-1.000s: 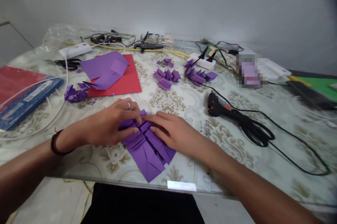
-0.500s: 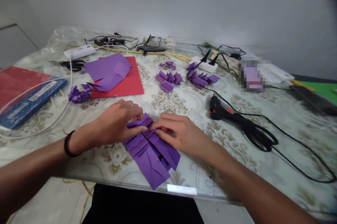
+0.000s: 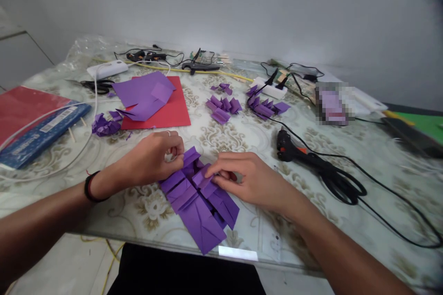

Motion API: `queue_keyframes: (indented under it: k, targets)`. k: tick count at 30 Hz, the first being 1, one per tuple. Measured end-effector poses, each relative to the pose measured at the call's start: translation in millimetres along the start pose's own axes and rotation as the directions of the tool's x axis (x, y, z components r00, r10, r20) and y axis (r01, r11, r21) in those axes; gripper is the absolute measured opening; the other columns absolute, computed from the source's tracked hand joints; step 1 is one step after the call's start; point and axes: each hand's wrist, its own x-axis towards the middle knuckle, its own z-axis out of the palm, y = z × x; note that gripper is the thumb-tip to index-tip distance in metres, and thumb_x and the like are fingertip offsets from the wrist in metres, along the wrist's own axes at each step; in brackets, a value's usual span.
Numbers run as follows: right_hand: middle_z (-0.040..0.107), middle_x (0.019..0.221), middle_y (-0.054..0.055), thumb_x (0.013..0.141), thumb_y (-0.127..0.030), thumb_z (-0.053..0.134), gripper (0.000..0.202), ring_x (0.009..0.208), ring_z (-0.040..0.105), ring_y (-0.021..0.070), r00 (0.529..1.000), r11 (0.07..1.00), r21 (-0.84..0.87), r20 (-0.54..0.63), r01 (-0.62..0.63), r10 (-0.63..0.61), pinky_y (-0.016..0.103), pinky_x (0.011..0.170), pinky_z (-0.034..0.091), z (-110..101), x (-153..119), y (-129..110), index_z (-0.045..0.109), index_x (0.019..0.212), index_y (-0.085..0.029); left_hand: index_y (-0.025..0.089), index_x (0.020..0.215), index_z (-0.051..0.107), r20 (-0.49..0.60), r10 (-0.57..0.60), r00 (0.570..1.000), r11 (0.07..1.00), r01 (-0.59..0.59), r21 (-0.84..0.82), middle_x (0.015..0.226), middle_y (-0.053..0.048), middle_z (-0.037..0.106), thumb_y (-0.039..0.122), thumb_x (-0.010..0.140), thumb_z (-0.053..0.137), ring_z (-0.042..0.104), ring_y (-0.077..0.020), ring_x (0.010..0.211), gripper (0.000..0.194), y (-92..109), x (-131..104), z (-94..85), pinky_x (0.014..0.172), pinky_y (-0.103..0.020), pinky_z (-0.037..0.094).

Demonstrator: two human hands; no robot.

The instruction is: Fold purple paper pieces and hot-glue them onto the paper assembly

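Patterned table [image 3: 145, 221], with folded purple paper [image 3: 200, 225] near its six o'clock edge.
Folding seems partway: creases and slits are in, strips lie uneven and some look unsettled. The right hand's [image 3: 251, 177] fingers pinch a pleat; the left hand's [image 3: 155, 156] curl at ten o'clock, grip unclear. Little room at six; more toward twelve, before a pleated cluster [image 3: 219, 116].

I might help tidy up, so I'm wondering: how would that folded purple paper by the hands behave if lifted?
The folded purple paper is probably light, since it looks like thin sheet. Its creases may stiffen it somewhat, though the dark gap along it suggests it could splay there. Its raised folds would likely crush easily if squeezed.
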Motion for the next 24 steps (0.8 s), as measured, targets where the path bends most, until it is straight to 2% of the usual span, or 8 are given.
queue_keyframes:
  k: [3,8,14,19,24]
  targets:
    - [0.059,0.072,-0.003,0.095,-0.009,0.065,0.019,0.060,0.053,0.0103,1.000,1.000,0.001,0.029,-0.012,0.011,0.023,0.059,0.041,-6.3,-0.7,0.0,0.081,0.097,-0.020,0.017,0.077,0.062,-0.018,-0.019,1.000,0.999,0.019,-0.028,0.075,-0.002,0.070,0.014,0.084,0.057,0.063,-0.0152,0.069,0.009,-0.4,0.8,-1.2,0.069,-0.028,0.045]
    - [0.072,0.077,-0.001,0.095,-0.012,0.066,0.019,0.061,0.056,0.0109,0.993,0.999,0.002,0.108,-0.047,0.046,0.024,0.060,0.042,-16.5,-2.6,-0.5,0.082,0.097,-0.021,0.018,0.077,0.063,-0.007,-0.043,0.999,0.998,0.043,-0.044,0.075,-0.001,0.071,0.016,0.085,0.057,0.064,-0.0151,0.068,0.010,-3.5,0.5,-1.0,0.068,-0.027,0.046]
    - [0.070,0.074,-0.002,0.095,-0.013,0.067,0.018,0.057,0.053,0.0104,0.989,0.998,0.000,0.130,-0.070,0.069,0.025,0.057,0.039,-20.1,-3.7,-1.8,0.082,0.096,-0.022,0.018,0.077,0.065,0.031,-0.105,0.994,0.992,0.106,-0.062,0.074,-0.001,0.073,0.018,0.085,0.057,0.065,-0.0148,0.067,0.012,-5.3,0.6,-1.5,0.067,-0.027,0.047]
    - [0.073,0.081,0.000,0.097,-0.014,0.067,0.019,0.065,0.060,0.0121,0.991,0.998,-0.018,0.117,-0.062,0.064,0.025,0.062,0.044,-17.2,-2.4,-0.9,0.083,0.102,-0.022,0.018,0.085,0.067,0.053,0.015,0.998,0.995,-0.010,-0.100,0.082,-0.002,0.074,0.019,0.092,0.059,0.066,-0.0155,0.075,0.011,-3.8,0.1,-2.6,0.072,-0.027,0.049]
    - [0.066,0.077,-0.001,0.099,-0.014,0.069,0.017,0.065,0.060,0.0118,0.998,0.998,-0.047,0.051,-0.043,0.045,0.024,0.063,0.045,-5.4,0.2,1.8,0.083,0.104,-0.021,0.018,0.090,0.069,0.089,0.104,0.991,0.985,-0.091,-0.146,0.093,-0.005,0.072,0.021,0.100,0.059,0.067,-0.0177,0.086,0.015,-0.7,-1.6,2.1,0.079,-0.030,0.049]
